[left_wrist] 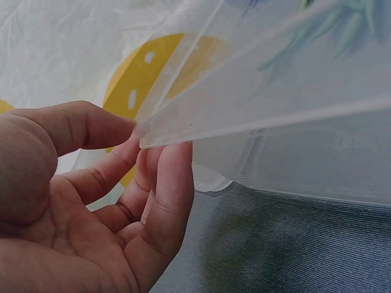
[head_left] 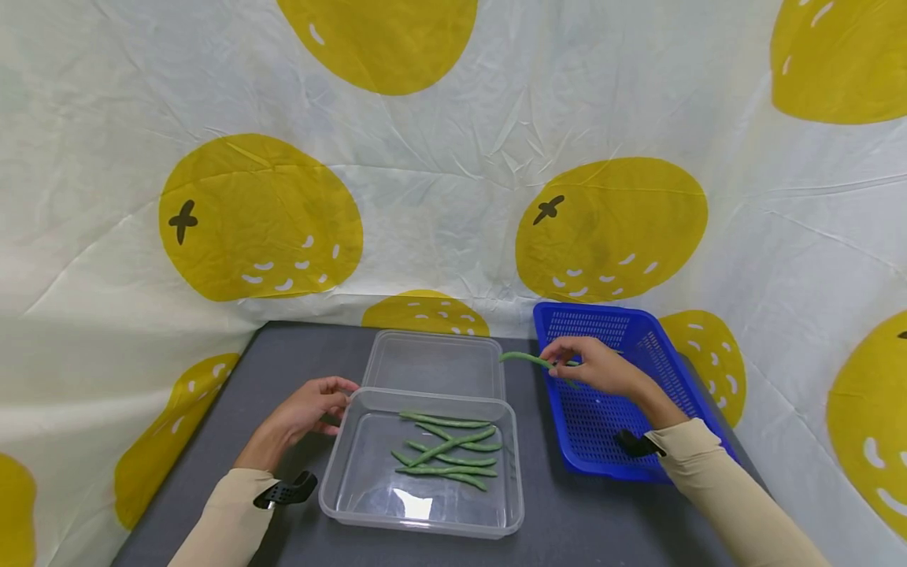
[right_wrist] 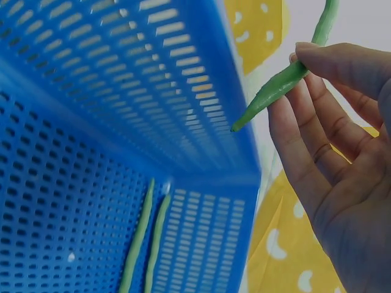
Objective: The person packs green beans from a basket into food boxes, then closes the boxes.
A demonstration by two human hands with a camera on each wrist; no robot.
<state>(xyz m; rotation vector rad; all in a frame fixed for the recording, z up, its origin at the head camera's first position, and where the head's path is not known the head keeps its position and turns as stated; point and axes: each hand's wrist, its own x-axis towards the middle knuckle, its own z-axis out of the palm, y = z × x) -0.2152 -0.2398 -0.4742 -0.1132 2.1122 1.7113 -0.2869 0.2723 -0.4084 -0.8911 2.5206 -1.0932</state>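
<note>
Between the thumb and fingers of my right hand (head_left: 591,366) a green bean (right_wrist: 278,86) is pinched, over the left edge of the blue basket (head_left: 615,471). In the right wrist view two more green beans (right_wrist: 137,238) lie inside that basket. My left hand (head_left: 308,411) pinches the rim at the far left corner of a clear plastic container (head_left: 361,504); the left wrist view shows thumb and fingertips on the rim (left_wrist: 165,135). Several green beans (head_left: 446,468) lie in the container, some crossing one another, mostly toward its right side.
Behind the container a clear lid (head_left: 435,364) lies flat on the dark table (head_left: 283,354). The blue basket stands at the right, near the back edge. A white cloth with yellow fruit prints (head_left: 439,213) hangs behind the table and along its sides.
</note>
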